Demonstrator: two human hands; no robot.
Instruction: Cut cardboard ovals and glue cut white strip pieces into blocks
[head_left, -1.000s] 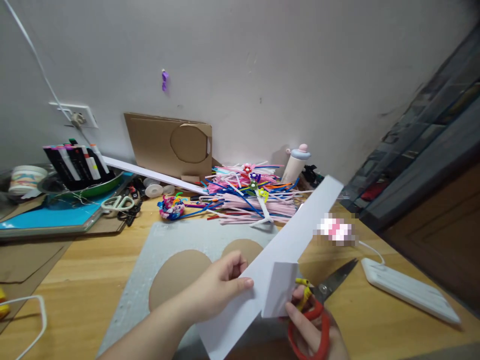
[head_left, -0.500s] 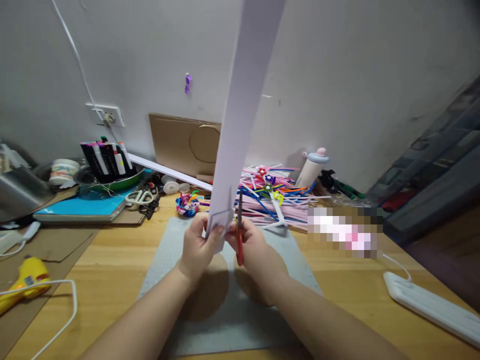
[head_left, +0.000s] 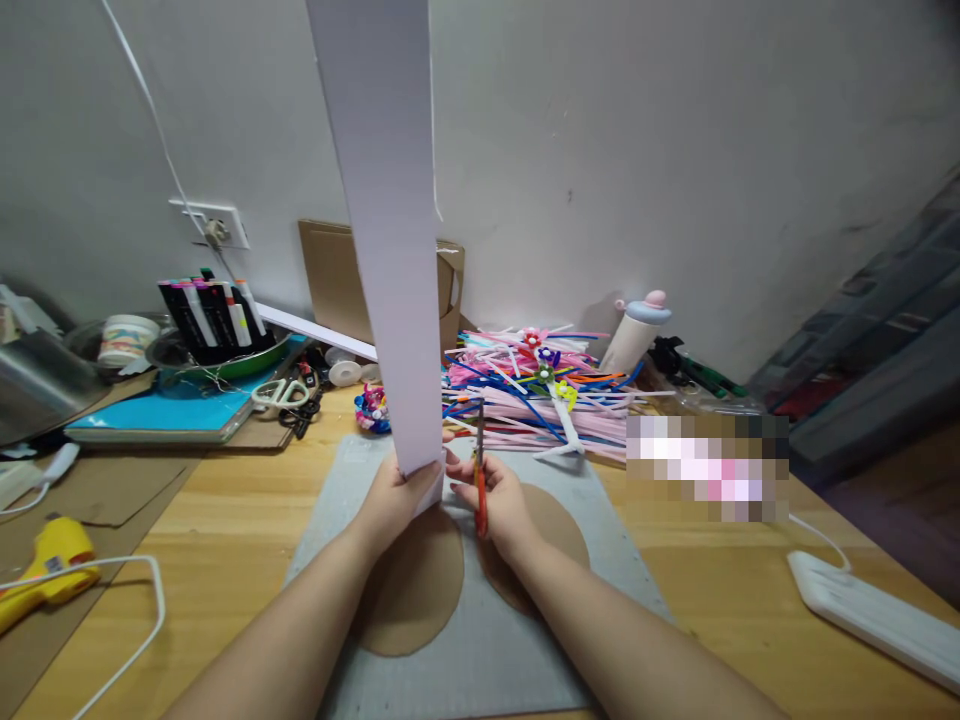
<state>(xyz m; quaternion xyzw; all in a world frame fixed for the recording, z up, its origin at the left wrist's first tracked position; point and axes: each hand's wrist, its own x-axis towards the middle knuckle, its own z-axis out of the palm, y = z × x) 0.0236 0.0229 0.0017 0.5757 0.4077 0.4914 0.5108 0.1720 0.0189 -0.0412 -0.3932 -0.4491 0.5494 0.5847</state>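
A long white strip of card or foam board (head_left: 397, 260) stands nearly upright, its lower end gripped by my left hand (head_left: 401, 495) with the thumb across its face. Close by on the right, my right hand (head_left: 499, 500) is closed on a pair of scissors (head_left: 481, 490) with red handles, blades pointing up. The scissors are apart from the strip. Under my hands lie two round cardboard discs (head_left: 412, 590), (head_left: 555, 535) on a grey cutting mat (head_left: 480, 660); my wrists and hands partly cover them.
Behind the mat lie many coloured pipe cleaners (head_left: 510, 400) and a white bottle (head_left: 634, 335). At left are a yellow glue gun (head_left: 64, 560), white-handled scissors (head_left: 281, 398), a blue folder (head_left: 157, 405) and markers (head_left: 210, 320). A power strip (head_left: 877, 610) sits at right.
The white strip has swung from leaning right to leaning slightly left, its folded-looking lower end now turned away. My hands have drawn slightly apart, uncovering more of the right-hand disc.
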